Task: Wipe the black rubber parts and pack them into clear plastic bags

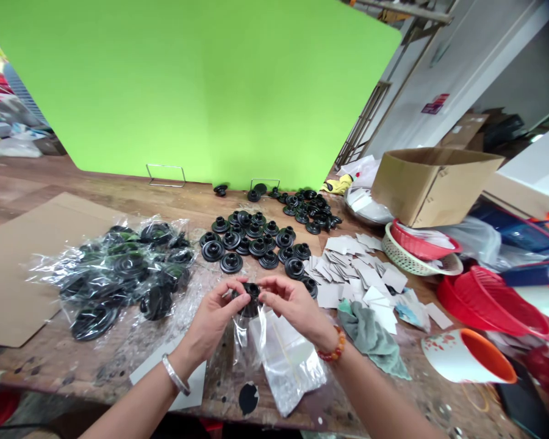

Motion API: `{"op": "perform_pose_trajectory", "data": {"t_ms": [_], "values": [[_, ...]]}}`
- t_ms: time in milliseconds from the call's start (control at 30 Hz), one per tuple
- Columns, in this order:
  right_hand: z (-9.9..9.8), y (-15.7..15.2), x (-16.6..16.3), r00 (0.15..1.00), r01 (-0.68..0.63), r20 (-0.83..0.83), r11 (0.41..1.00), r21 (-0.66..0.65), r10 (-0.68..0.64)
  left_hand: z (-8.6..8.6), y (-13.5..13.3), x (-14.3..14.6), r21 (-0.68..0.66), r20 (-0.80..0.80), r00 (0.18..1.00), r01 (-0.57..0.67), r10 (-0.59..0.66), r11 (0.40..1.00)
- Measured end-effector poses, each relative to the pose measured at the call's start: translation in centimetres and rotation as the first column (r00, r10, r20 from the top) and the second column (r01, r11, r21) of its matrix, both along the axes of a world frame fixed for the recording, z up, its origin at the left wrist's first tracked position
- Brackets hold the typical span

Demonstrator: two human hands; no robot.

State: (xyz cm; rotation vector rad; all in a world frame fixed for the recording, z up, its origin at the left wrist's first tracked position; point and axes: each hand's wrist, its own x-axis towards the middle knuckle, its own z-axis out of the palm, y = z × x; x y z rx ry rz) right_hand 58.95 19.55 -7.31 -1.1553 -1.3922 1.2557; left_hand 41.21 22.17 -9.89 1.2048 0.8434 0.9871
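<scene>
My left hand (217,312) and my right hand (289,300) meet over the wooden table (50,360), both pinching one round black plastic part (251,296) that sits at the mouth of a small clear plastic bag (288,360). The bag hangs down from the part toward me. Just beyond my fingers lie several loose black round parts (251,244). A pile of bagged black parts (123,274) lies to the left. Small white cards (357,271) are scattered to the right.
A green screen (187,85) stands behind the table. A cardboard sheet (22,262) lies at the left. At the right are a cardboard box (432,183), red baskets (494,299), a white-and-orange cup (469,356) and a green cloth (373,335).
</scene>
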Motion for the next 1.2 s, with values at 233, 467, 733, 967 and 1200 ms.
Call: {"op": "perform_pose_trajectory", "data": {"t_ms": [233,467,733,967,1200], "values": [[-0.5,-0.2,-0.1,0.984,0.062,-0.165,0.998,-0.026,-0.065,0.3,-0.8,0.2,-0.048,0.100,0.992,0.080,-0.075,0.996],[-0.3,-0.6,-1.1,0.978,0.203,-0.060,0.975,0.092,-0.198,0.1,-0.8,0.5,-0.058,0.116,0.992,0.065,-0.058,0.996],[-0.6,0.5,-0.7,0.973,0.073,-0.206,0.984,-0.165,-0.107,0.7,-0.6,0.1,-0.063,0.051,0.996,0.072,-0.069,0.995],[-0.6,-1.2,-1.1,0.984,0.170,0.025,0.974,0.147,-0.176,1.8,0.0,-0.3,0.012,-0.179,0.963,0.205,-0.200,0.979],[-1.6,-1.2,1.0,0.919,0.364,0.065,0.901,0.235,-0.389,6.2,4.3,-3.0,0.277,-0.331,0.893,-0.217,0.305,0.936]]}}
